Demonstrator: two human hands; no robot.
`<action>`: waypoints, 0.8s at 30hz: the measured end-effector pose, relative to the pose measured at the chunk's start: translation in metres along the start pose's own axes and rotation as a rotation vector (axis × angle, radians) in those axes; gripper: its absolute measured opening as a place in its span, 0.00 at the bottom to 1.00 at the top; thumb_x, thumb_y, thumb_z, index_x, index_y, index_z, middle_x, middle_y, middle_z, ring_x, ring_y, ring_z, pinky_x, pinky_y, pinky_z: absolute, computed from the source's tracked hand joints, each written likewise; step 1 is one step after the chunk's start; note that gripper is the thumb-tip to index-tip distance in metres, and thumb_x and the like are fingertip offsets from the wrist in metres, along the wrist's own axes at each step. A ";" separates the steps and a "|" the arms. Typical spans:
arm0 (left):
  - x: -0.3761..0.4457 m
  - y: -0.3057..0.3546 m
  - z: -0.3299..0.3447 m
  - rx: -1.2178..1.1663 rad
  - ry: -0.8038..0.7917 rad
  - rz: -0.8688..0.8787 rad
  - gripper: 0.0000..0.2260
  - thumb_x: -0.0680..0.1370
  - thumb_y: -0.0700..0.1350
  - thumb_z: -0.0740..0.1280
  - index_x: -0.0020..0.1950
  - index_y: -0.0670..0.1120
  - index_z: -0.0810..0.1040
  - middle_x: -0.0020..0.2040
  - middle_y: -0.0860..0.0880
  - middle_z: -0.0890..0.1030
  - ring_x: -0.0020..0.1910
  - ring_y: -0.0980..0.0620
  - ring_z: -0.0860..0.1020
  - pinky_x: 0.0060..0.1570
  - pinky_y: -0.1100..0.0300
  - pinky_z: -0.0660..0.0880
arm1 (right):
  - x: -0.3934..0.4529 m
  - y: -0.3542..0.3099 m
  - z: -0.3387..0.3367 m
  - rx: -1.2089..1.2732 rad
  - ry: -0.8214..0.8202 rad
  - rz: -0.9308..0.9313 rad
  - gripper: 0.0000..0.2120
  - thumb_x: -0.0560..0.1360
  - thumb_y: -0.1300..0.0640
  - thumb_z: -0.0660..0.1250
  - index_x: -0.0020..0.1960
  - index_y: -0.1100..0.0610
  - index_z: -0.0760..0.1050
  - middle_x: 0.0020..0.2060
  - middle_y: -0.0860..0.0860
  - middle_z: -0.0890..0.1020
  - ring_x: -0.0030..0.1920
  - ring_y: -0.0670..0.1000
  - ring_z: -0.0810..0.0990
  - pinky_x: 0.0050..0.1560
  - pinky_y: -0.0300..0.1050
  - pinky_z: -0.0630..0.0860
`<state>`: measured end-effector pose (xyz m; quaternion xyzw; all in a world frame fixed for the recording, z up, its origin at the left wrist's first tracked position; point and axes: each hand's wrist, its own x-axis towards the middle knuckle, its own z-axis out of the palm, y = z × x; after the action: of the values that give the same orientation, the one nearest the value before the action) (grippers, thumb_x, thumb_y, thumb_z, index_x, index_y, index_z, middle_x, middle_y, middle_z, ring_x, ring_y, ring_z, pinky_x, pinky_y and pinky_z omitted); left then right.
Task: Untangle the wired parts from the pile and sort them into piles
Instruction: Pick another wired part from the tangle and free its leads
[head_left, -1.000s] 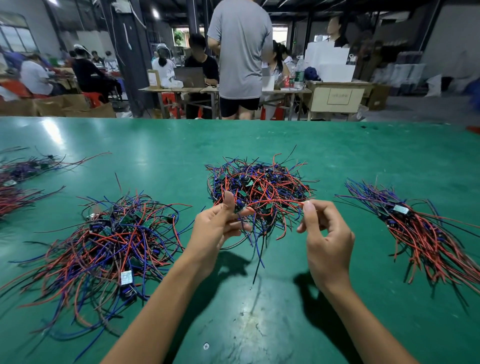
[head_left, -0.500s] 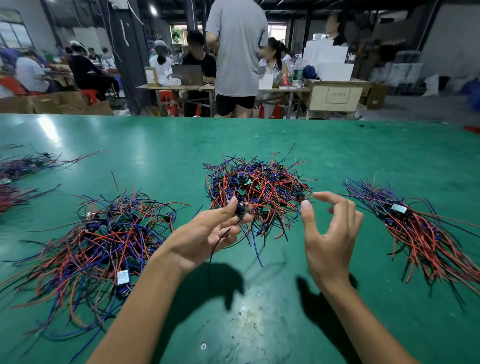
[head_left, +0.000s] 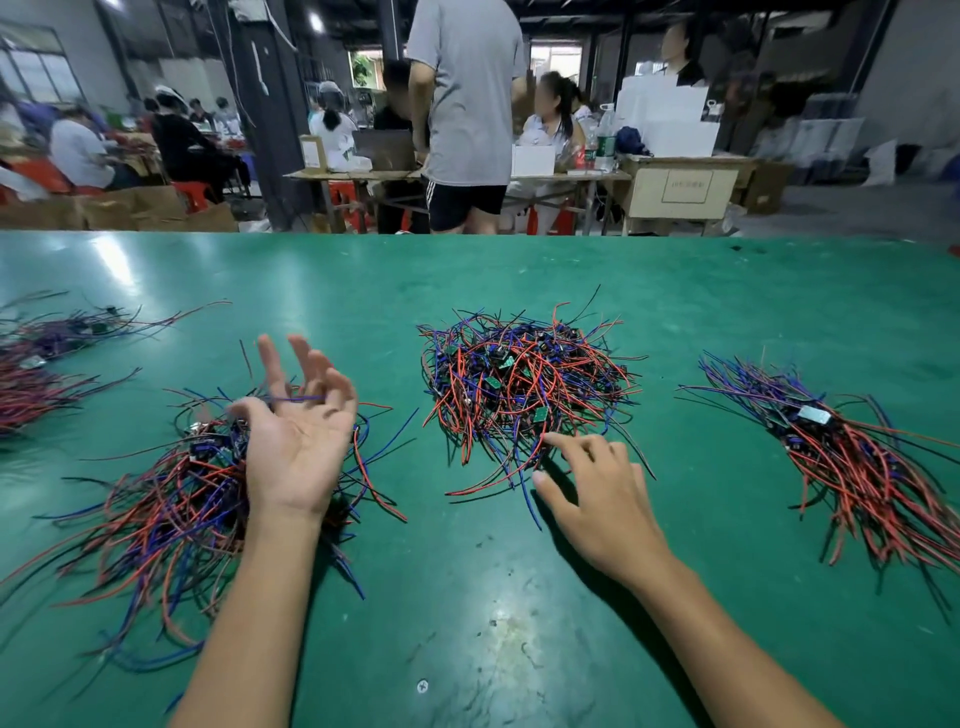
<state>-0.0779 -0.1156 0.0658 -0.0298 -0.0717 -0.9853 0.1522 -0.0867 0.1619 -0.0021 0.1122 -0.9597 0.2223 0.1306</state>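
Left hand (head_left: 298, 441) hangs palm-up, fingers spread, holding nothing, above the left pile (head_left: 171, 499), probably for dropping sorted parts. Right hand (head_left: 597, 488), fingers loosely bent and empty, touches the tangled pile (head_left: 524, 384) at mid-tabletop (head_left: 467, 623), seemingly to pick.

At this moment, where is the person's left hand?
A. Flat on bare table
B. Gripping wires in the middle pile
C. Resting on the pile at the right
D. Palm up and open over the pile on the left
D: the left hand is palm up with fingers spread, holding nothing, above the left pile, clear of the middle pile.
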 end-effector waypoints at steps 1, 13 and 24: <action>-0.001 0.000 0.001 0.128 -0.050 -0.009 0.25 0.76 0.65 0.59 0.68 0.54 0.78 0.59 0.51 0.82 0.51 0.54 0.79 0.52 0.62 0.74 | 0.000 0.001 0.001 -0.036 -0.014 -0.012 0.22 0.81 0.39 0.58 0.73 0.41 0.68 0.62 0.46 0.72 0.65 0.50 0.67 0.64 0.48 0.63; -0.014 -0.067 -0.016 1.901 -0.308 0.747 0.20 0.77 0.33 0.67 0.66 0.49 0.76 0.57 0.52 0.74 0.47 0.56 0.75 0.54 0.60 0.72 | 0.021 -0.005 0.001 0.317 0.129 0.243 0.08 0.74 0.39 0.70 0.41 0.40 0.81 0.39 0.42 0.82 0.51 0.52 0.77 0.59 0.48 0.68; -0.027 -0.107 -0.035 2.038 -0.571 0.293 0.15 0.79 0.38 0.66 0.65 0.49 0.81 0.56 0.53 0.83 0.54 0.57 0.77 0.61 0.56 0.73 | 0.020 -0.011 0.012 0.136 0.159 0.103 0.10 0.75 0.37 0.68 0.51 0.40 0.81 0.45 0.42 0.78 0.55 0.49 0.71 0.50 0.46 0.59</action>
<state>-0.0862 -0.0119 0.0144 -0.1267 -0.8901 -0.3894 0.2000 -0.1050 0.1437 -0.0020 0.0533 -0.9334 0.3018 0.1865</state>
